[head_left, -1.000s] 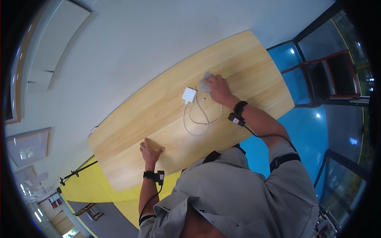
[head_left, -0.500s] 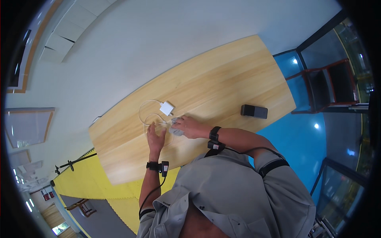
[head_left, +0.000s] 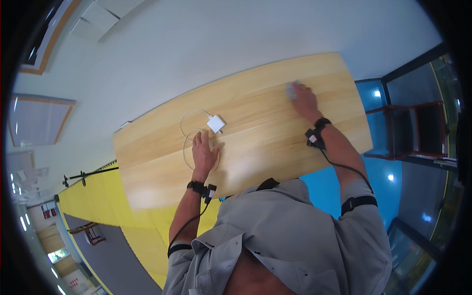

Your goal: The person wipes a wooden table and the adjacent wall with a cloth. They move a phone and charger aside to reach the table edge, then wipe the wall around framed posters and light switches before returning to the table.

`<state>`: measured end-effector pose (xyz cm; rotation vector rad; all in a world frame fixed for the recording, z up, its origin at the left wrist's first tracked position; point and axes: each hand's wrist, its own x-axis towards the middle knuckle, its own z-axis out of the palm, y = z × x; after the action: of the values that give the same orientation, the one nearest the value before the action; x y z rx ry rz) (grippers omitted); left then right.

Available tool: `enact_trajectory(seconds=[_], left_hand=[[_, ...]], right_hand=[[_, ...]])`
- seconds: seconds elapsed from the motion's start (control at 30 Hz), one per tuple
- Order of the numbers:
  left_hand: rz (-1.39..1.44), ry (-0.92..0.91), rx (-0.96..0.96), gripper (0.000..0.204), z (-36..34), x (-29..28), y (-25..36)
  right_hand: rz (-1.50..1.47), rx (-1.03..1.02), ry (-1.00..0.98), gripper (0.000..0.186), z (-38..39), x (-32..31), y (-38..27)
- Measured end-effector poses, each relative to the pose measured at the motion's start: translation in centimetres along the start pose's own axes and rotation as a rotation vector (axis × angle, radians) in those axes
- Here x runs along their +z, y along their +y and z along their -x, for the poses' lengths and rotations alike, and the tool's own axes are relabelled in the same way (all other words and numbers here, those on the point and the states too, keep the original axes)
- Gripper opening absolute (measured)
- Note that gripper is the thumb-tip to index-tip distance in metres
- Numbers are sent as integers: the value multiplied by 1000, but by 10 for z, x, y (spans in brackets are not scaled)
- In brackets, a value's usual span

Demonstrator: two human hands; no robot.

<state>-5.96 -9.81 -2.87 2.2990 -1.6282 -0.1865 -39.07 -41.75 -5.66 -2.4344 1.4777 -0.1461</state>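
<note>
From my remote seat I am viewing a pale wood table point(head_left: 265, 135), its grain running from 8 toward 2 o'clock. Taking its middle as the dial's centre, a white charger point(head_left: 216, 124) is lying between 9 and 10. From the charger's upper-left corner a white cable point(head_left: 181, 125) is curling in loose loops around 9. At 8 the left hand point(head_left: 204, 155) is resting over those loops, hiding part of them. At 2 a grey cloth point(head_left: 291, 91) is lying bunched under the right hand point(head_left: 306, 102), which is holding it.
</note>
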Motion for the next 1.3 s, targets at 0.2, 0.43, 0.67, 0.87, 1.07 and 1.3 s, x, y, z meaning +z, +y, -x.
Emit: enact_trajectory(seconds=[0.2,0.43,0.67,0.87,1.07,1.3], left_hand=[[-9,-25,61,80,-64,2,26],[67,-193,23,61,-55,8,24],[34,-183,-51,56,21,-12,2],[-20,-76,-70,62,59,-15,-8],[-88,-102,-16,65,61,-13,23],[36,-206,31,68,37,11,61]], right_hand=[[53,162,-146,88,8,-26,24],[0,-141,-160,88,46,9,-16],[-242,-465,-23,64,45,49,-149],[-224,-757,-34,49,26,72,-231],[-138,-570,3,49,-28,49,-194],[-11,-128,104,51,-49,-4,11]])
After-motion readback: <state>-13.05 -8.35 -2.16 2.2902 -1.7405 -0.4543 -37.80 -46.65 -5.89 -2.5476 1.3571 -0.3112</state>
